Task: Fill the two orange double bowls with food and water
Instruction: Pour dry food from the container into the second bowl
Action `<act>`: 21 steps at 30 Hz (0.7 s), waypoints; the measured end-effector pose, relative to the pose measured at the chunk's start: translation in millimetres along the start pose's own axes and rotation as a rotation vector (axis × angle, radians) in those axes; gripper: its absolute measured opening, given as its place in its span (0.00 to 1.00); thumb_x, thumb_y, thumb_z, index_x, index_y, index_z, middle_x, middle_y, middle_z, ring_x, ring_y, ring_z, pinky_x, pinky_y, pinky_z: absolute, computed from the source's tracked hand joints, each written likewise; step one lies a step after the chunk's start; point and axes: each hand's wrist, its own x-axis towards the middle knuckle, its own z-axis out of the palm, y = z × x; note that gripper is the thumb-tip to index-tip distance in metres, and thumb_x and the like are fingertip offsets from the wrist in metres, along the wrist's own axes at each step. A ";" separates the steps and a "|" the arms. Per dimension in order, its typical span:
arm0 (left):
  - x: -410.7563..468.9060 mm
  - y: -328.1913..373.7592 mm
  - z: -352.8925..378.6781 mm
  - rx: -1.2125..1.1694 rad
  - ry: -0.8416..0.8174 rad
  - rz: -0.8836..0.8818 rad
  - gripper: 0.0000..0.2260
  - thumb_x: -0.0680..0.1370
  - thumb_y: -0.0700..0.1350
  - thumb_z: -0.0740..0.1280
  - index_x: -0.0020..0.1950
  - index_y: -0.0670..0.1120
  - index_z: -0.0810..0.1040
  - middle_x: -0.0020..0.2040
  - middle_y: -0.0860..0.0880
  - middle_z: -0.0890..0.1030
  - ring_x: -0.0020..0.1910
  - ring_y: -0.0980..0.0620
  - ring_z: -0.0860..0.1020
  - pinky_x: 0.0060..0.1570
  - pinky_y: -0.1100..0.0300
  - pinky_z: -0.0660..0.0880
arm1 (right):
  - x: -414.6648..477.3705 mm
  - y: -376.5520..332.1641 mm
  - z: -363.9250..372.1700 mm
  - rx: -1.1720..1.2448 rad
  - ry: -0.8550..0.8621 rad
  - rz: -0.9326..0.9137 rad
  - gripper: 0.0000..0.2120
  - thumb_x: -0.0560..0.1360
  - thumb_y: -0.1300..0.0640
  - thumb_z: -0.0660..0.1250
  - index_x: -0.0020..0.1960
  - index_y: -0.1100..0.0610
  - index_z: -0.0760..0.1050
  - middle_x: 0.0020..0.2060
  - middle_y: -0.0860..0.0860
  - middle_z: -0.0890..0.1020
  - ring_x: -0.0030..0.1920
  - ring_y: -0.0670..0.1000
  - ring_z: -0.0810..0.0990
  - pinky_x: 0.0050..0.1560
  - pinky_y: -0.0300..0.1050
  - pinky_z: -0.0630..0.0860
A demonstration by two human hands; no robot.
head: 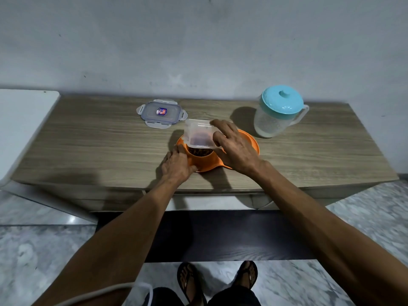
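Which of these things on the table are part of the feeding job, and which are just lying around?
Part of the job: orange double bowl, held by the left hand; clear food container, tipped over it in the right hand; water jug.
Just lying about: the container's lid, set aside; white surface at the left.

1. Table [88,140]: matt wood grain.
2. Food container [198,133] and loose lid [161,112]: clear, smooth plastic.
3. Pitcher [271,122]: frosted plastic.
4. Orange double bowl [249,140]: smooth, probably plastic.
5. Floor [44,250]: glossy marbled stone.
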 end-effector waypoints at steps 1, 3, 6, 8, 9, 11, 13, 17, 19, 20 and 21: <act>0.0 0.2 -0.2 -0.002 -0.001 -0.001 0.44 0.71 0.57 0.74 0.78 0.46 0.53 0.74 0.42 0.65 0.72 0.39 0.66 0.69 0.44 0.68 | -0.4 0.4 0.6 -0.007 0.001 -0.001 0.12 0.68 0.65 0.74 0.45 0.63 0.72 0.63 0.65 0.76 0.62 0.63 0.74 0.53 0.50 0.75; 0.1 0.1 -0.7 -0.012 -0.003 -0.002 0.45 0.70 0.57 0.74 0.78 0.46 0.52 0.75 0.42 0.64 0.73 0.39 0.66 0.69 0.44 0.67 | -1.0 1.6 1.4 -0.005 0.013 0.007 0.11 0.69 0.65 0.74 0.45 0.63 0.72 0.63 0.65 0.76 0.62 0.63 0.74 0.53 0.51 0.76; -0.3 -0.1 -1.2 -0.041 -0.010 -0.001 0.47 0.69 0.57 0.75 0.79 0.47 0.50 0.76 0.43 0.63 0.74 0.39 0.64 0.70 0.43 0.66 | -2.4 2.6 2.8 0.004 0.020 0.007 0.10 0.70 0.64 0.73 0.46 0.63 0.72 0.64 0.66 0.75 0.63 0.64 0.74 0.54 0.52 0.76; -1.0 0.1 -1.6 -0.045 -0.011 0.007 0.47 0.69 0.57 0.75 0.79 0.47 0.51 0.76 0.42 0.63 0.74 0.39 0.64 0.70 0.42 0.66 | -2.4 2.9 3.1 0.021 0.022 0.028 0.09 0.71 0.64 0.72 0.46 0.63 0.72 0.64 0.66 0.75 0.64 0.65 0.74 0.56 0.53 0.76; -1.5 0.1 -1.9 -0.043 -0.010 0.010 0.46 0.70 0.56 0.75 0.78 0.46 0.52 0.75 0.42 0.63 0.74 0.39 0.64 0.70 0.42 0.66 | -2.1 2.6 3.0 0.037 0.026 0.044 0.10 0.71 0.64 0.73 0.45 0.63 0.72 0.64 0.65 0.75 0.64 0.65 0.74 0.57 0.53 0.76; -1.6 -0.3 -2.1 -0.033 -0.004 0.009 0.44 0.70 0.56 0.75 0.77 0.45 0.55 0.75 0.42 0.64 0.73 0.40 0.64 0.70 0.44 0.66 | -1.9 3.1 3.1 0.085 0.047 0.086 0.11 0.70 0.64 0.74 0.45 0.63 0.71 0.65 0.65 0.75 0.64 0.65 0.74 0.58 0.52 0.74; -1.6 -0.3 -2.4 -0.017 0.005 0.008 0.42 0.70 0.57 0.74 0.76 0.43 0.58 0.74 0.42 0.65 0.72 0.41 0.66 0.70 0.46 0.66 | -0.9 6.1 3.2 0.152 0.094 0.153 0.13 0.69 0.63 0.75 0.44 0.63 0.71 0.65 0.64 0.74 0.64 0.63 0.73 0.59 0.49 0.72; -1.3 -0.5 -2.0 -0.035 0.022 0.022 0.44 0.68 0.58 0.76 0.75 0.43 0.59 0.74 0.43 0.66 0.73 0.43 0.66 0.70 0.46 0.67 | 12.8 16.8 2.4 0.306 0.214 0.386 0.13 0.69 0.60 0.74 0.45 0.61 0.71 0.62 0.58 0.75 0.60 0.56 0.75 0.54 0.42 0.73; -1.5 -0.9 -1.5 -0.026 0.032 0.026 0.43 0.68 0.58 0.76 0.74 0.43 0.60 0.73 0.44 0.66 0.72 0.43 0.67 0.69 0.47 0.68 | 26.0 21.6 0.5 0.423 0.277 0.570 0.12 0.70 0.58 0.74 0.45 0.58 0.71 0.53 0.55 0.77 0.50 0.53 0.77 0.44 0.40 0.75; -1.3 -0.8 -1.2 -0.019 0.036 0.031 0.43 0.68 0.58 0.76 0.74 0.43 0.60 0.73 0.44 0.67 0.72 0.43 0.67 0.68 0.47 0.68 | 33.5 25.7 0.9 0.488 0.305 0.663 0.12 0.70 0.57 0.74 0.45 0.57 0.70 0.48 0.54 0.77 0.46 0.53 0.77 0.40 0.38 0.73; -0.8 -1.0 -0.9 -0.014 0.037 0.035 0.43 0.68 0.58 0.76 0.74 0.42 0.60 0.73 0.43 0.67 0.72 0.43 0.67 0.68 0.47 0.68 | 41.2 30.7 2.4 0.554 0.325 0.756 0.12 0.71 0.57 0.73 0.45 0.56 0.70 0.45 0.53 0.77 0.45 0.53 0.77 0.39 0.38 0.72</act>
